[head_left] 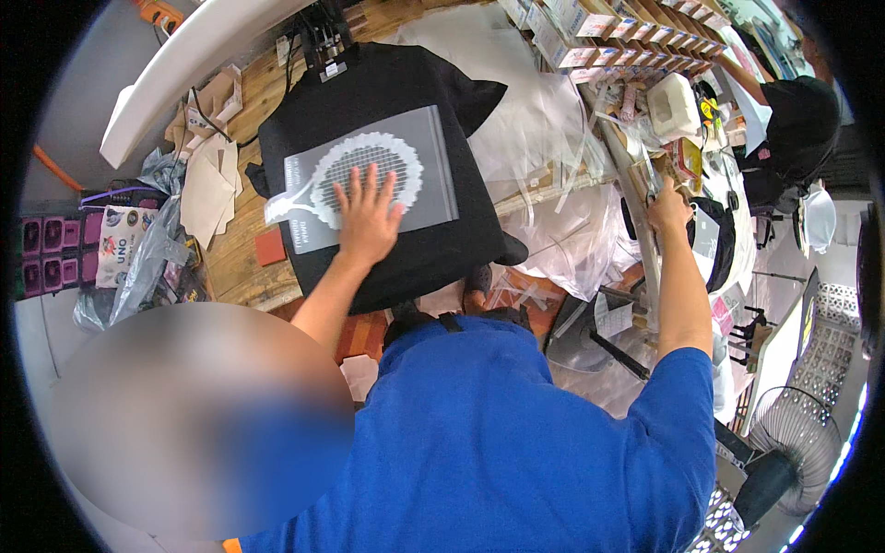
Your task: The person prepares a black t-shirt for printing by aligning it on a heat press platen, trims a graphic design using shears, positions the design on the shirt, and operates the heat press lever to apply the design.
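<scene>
A black T-shirt (323, 111) lies spread at the end of a wooden table. On its chest rests a clear transfer film (429, 138) with a white racket-shaped print and white lettering. My left hand (369, 214) lies flat on this film, fingers spread over the print's netting. Far to the right, my right hand (669, 208) reaches to a cluttered side table, with its fingers closed. A thin greyish piece (653, 175) shows at its fingertips, too small to make out. Beside that hand stands a small yellow-and-red box (684, 158).
White cardboard bins (613, 37) stand at the back right. Clear plastic sheets (516, 101) drape beside the shirt. Cut cardboard pieces (210, 189) and a reddish square (270, 247) lie left. Another person in black (800, 120) is at far right, near a fan (774, 470).
</scene>
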### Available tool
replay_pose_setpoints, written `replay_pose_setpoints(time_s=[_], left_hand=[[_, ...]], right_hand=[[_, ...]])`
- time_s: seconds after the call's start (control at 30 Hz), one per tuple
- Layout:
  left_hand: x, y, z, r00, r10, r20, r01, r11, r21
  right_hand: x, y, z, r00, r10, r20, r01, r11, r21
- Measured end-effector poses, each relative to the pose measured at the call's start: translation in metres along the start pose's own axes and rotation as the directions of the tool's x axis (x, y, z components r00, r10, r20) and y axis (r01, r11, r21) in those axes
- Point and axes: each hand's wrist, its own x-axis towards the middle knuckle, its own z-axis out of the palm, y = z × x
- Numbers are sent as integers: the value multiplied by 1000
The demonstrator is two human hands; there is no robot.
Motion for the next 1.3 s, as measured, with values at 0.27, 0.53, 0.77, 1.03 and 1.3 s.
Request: replay_pose_setpoints(time_s=[0.27, 0.53, 0.77, 1.03, 1.3], left_hand=[[2, 25, -3, 1000, 14, -12, -14, 998, -66], [-10, 33, -4, 1000, 13, -3, -13, 998, -63], [-23, 45, -15, 992, 103, -70, -113, 979, -172], [-31, 63, -15, 944, 283, -168, -328, 842, -427], [-29, 65, -13, 937, 271, -218, -341, 840, -422]], right_hand=[[-101, -10, 17, 954, -77, -288, 263, 676, 689], [-371, -145, 62, 767, -564, 305, -369, 1, 929], [-363, -199, 51, 773, -522, 361, -442, -33, 897], [-360, -200, 41, 789, -498, 359, -395, 36, 918], [-363, -201, 30, 772, -499, 395, -390, 120, 913]])
